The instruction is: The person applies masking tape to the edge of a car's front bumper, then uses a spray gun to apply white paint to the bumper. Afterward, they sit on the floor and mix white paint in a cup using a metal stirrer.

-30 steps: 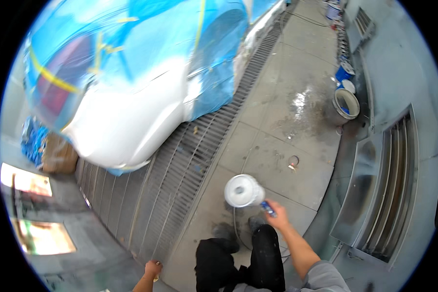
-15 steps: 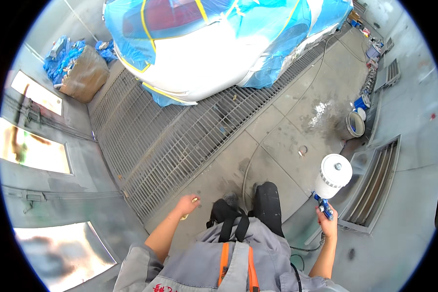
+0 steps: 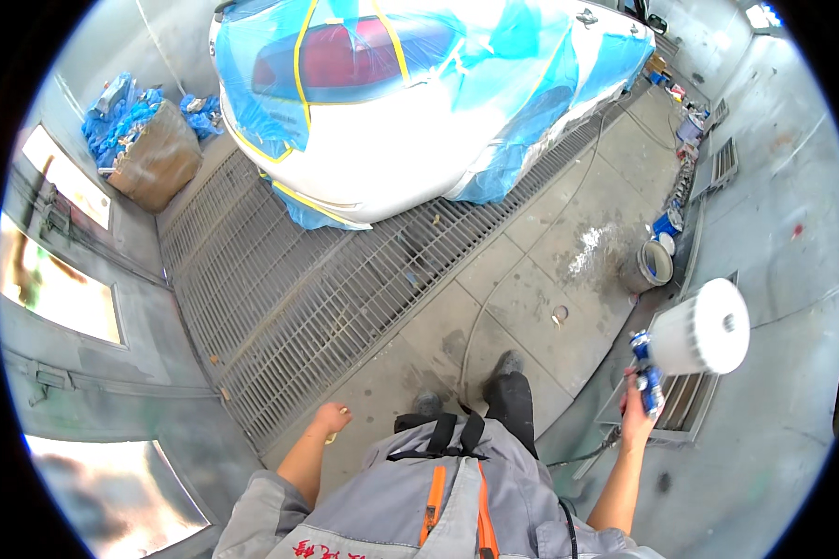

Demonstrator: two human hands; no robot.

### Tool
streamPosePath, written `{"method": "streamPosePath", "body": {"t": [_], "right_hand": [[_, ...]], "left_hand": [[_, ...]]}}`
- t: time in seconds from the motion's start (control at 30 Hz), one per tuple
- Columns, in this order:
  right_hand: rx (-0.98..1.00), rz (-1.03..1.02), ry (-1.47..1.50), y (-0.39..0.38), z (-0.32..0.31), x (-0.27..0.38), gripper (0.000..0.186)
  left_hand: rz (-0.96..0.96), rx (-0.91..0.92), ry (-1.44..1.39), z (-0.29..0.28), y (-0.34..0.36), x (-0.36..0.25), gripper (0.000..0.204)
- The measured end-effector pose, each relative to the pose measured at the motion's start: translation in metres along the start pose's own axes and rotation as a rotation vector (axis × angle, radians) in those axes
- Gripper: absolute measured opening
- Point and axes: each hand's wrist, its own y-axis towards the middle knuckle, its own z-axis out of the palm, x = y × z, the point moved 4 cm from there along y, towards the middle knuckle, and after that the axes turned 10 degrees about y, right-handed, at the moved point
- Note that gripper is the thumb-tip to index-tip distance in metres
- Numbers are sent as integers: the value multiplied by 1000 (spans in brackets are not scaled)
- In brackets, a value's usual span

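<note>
My right hand [image 3: 639, 406] grips a blue spray gun [image 3: 648, 373] with a white cup [image 3: 699, 328] on top, held out to my right in front of a wall vent; a hose runs down from its handle. My left hand [image 3: 329, 419] is closed on a small pale yellow item [image 3: 341, 424], too small to make out, low at my left side. Ahead of me stands a white car [image 3: 373, 149], its windows and side largely wrapped in blue plastic sheet [image 3: 522, 121] with yellow tape, while a white lower panel at the near end is bare.
A grated floor strip [image 3: 280, 298] runs beside concrete slabs [image 3: 522, 335], crossed by a hose [image 3: 480, 317]. A carton [image 3: 163, 158] heaped with blue plastic is at the back left. A bucket [image 3: 645, 270] and several cans line the right wall [image 3: 783, 186]. Bright panels [image 3: 61, 279] are in the left wall.
Over the last second my view has swung and lifted to take in more of the car and booth. The spray gun has moved right and up, its cup now tilted rightward.
</note>
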Motion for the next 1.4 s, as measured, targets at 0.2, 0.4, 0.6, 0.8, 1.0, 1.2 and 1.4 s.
{"method": "streamPosePath", "body": {"t": [0.2,0.4,0.6,0.8,1.0,1.2,1.4], "right_hand": [[139,3,-40,17,-6,0,21],[131,5,271,79,-37,-19,24],[326,66,395,183,-95,-38,41],[552,-107,706,327,-145,-7,45],[752,-311,801,466,-176,81,29],[960,-328,752,610,-185,135,24],[911,-364,881,777,-172,134,22]], "left_hand": [[13,10,119,-29,20,-42,37],[166,-43,140,-54,34,-149,35],[212,-7,229,-68,83,-258,34],[235,90,378,-101,128,-400,34],[310,139,217,-174,175,-632,33],[526,35,253,-234,243,-839,31],[594,78,222,-266,351,-997,28]]}}
